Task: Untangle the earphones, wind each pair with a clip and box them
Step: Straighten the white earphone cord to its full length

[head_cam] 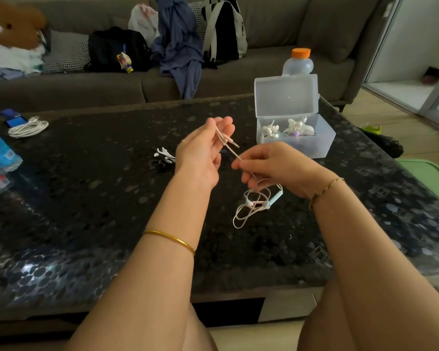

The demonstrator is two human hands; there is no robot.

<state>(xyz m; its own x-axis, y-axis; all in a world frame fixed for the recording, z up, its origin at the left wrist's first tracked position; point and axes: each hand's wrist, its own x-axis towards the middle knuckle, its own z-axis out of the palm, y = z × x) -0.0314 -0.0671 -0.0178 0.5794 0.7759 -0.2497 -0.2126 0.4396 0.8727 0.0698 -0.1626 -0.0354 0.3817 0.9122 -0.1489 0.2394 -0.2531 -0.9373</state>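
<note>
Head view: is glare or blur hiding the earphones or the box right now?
Head view: dim overall; glare streaks the table at its near-left corner, away from the work. The earphones, left hand and right hand read sharp. The box shows its contents hazily through frosted plastic.

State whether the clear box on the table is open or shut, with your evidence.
Open. The lid stands upright behind the box, and white earphones lie inside.

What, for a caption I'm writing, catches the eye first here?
Both hands work mid-frame above the table: the left hand and right hand hold white earphones, whose loops trail below the right hand. Behind them to the right stands an open box with more earphones inside.
</note>
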